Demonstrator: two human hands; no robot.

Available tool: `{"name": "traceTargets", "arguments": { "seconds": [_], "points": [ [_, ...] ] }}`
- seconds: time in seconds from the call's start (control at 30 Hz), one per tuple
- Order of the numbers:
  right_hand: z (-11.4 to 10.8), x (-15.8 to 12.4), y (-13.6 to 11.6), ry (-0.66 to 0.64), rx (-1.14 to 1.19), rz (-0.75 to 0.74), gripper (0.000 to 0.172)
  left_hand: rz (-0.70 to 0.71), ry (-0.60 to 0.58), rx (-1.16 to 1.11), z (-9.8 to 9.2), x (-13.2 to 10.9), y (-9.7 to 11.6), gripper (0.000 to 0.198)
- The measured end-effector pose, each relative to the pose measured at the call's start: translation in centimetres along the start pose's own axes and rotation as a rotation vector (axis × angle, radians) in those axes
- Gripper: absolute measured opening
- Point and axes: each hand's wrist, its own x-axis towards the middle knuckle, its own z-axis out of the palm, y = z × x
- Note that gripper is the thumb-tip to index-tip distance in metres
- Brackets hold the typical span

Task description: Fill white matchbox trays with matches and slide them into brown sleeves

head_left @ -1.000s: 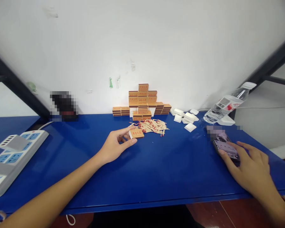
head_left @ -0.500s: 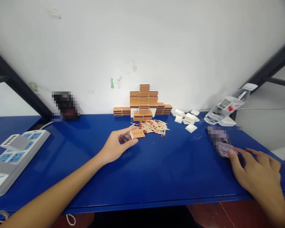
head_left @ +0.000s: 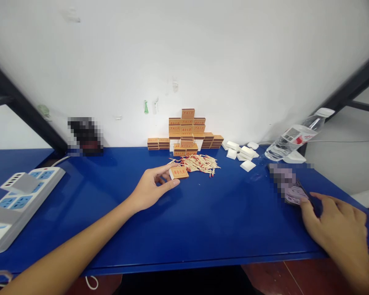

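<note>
My left hand [head_left: 155, 183] pinches a matchbox [head_left: 179, 173] between thumb and fingers, low over the blue table, its printed face toward me. Just behind it lies a loose heap of red-tipped matches [head_left: 201, 163]. Beyond the heap rises a stepped stack of matchboxes [head_left: 187, 129], with lower piles on its left and right. On the right, my right hand [head_left: 336, 221] rests by a phone [head_left: 295, 193] with its lit screen up. Its thumb tip is at the phone's near edge, apart from the other fingers, which bend toward the table.
White matchbox trays [head_left: 246, 153] lie scattered right of the stack. A water bottle [head_left: 298, 137] leans at the back right. At left sits a power strip [head_left: 27, 200] with plugs in it, and a dark blurred object [head_left: 86, 136] stands against the wall.
My right hand has shifted slightly right and back from the phone's screen to its edge. The left hand keeps its hold on the matchbox, nearly unmoved.
</note>
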Motion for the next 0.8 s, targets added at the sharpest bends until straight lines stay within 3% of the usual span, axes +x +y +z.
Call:
{"name": "traceTargets", "arguments": {
  "seconds": [0.23,0.33,0.8],
  "points": [
    [-2.2,0.4,-2.9,-0.126,-0.018,0.117,0.104,0.008,-0.006,-0.008,0.1,0.0,0.0,0.062],
    [-2.8,0.9,-3.5,-0.184,-0.027,0.140,0.112,0.010,-0.016,-0.003,0.1,0.0,-0.2,0.063],
    [-1.6,0.7,-2.5,-0.147,-0.026,0.082,0.096,0.008,-0.058,0.016,0.2,-0.1,-0.4,0.063]
  ]
}}
